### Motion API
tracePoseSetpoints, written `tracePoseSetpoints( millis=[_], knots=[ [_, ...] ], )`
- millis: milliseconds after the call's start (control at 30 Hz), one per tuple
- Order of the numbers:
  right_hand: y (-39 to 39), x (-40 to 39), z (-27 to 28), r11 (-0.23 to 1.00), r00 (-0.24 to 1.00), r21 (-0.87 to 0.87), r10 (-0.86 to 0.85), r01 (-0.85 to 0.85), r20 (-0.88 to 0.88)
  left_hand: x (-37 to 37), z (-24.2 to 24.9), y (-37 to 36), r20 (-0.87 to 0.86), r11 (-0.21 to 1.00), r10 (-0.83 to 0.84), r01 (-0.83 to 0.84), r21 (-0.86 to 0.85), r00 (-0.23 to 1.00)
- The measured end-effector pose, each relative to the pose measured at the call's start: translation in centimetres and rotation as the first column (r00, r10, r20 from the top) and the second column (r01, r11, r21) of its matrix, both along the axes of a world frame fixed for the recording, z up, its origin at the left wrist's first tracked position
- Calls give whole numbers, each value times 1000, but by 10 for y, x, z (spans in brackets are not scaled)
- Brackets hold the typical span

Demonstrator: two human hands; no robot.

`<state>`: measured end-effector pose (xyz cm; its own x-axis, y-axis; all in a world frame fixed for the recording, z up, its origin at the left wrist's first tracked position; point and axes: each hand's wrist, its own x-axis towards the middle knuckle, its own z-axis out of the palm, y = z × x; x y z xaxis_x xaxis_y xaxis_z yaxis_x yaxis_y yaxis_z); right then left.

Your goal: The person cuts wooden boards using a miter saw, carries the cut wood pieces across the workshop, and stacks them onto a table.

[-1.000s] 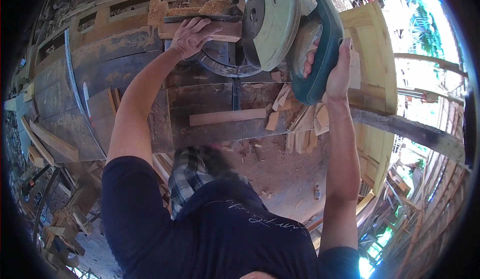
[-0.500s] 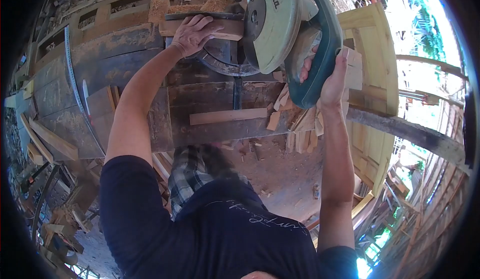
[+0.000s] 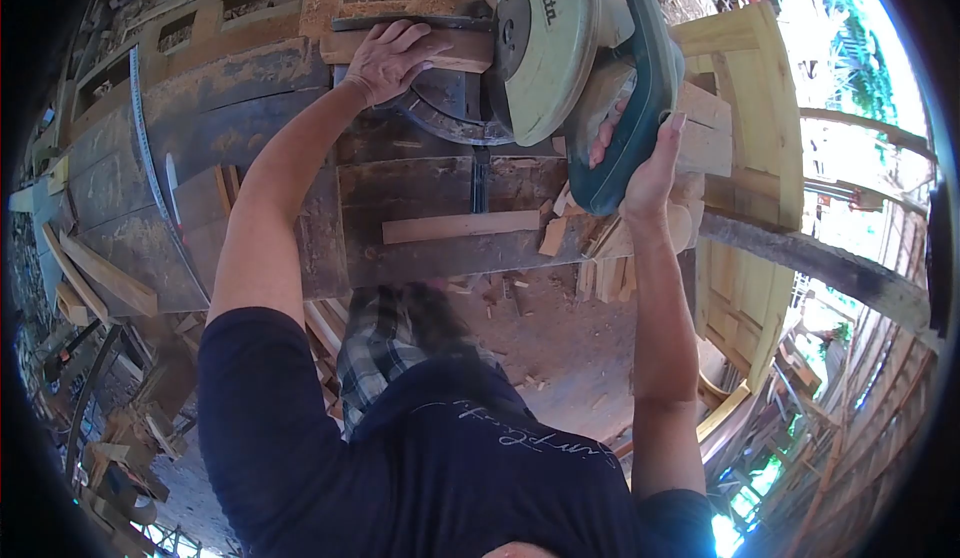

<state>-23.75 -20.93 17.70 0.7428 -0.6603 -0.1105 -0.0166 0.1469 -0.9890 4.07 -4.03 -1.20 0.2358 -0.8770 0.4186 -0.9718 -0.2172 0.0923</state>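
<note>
The left hand presses flat on the board, which lies sideways at the far edge of the bench, just left of the saw, whose handle the right hand grips tight.

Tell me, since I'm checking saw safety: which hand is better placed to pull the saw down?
Right. The right hand grips the saw handle, while the left hand lies flat on the board beside the blade guard, holding it against the fence.
</note>
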Motion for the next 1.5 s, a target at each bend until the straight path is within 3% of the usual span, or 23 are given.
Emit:
tracePoseSetpoints(
  millis=[833, 1033, 1100, 1133, 1200, 1333, 1500],
  knots=[
    [6, -11, -52, 999, 994, -37, -12, 16, 110, -4, 2, 1, -27, 998, -28, 26, -57, 999],
    [-2, 9, 15, 997, 998, -78, -16, 21, 62, -21, 7, 2, -41, 995, 8, -11, -97, 999],
    [-15, 20, 47, 999, 998, -38, 23, -25, -52, -29, 13, 1, -75, 994, 106, -108, -28, 992],
    [-19, 26, 62, 999, 999, -36, 3, -5, -40, -28, 16, -3, -93, 995, 97, -100, -25, 991],
    [-27, 41, 92, 999, 981, -33, 28, -34, -190, -29, 33, -10, -158, 992, 124, -118, 49, 980],
    [-34, 58, 122, 999, 983, -26, 17, -22, -181, -32, 40, -2, -282, 969, 204, -152, 196, 938],
    [-38, 57, 116, 1000, 983, -3, 5, -6, -184, -33, 38, 41, -296, 996, 25, 1, 87, 955]
  ],
)
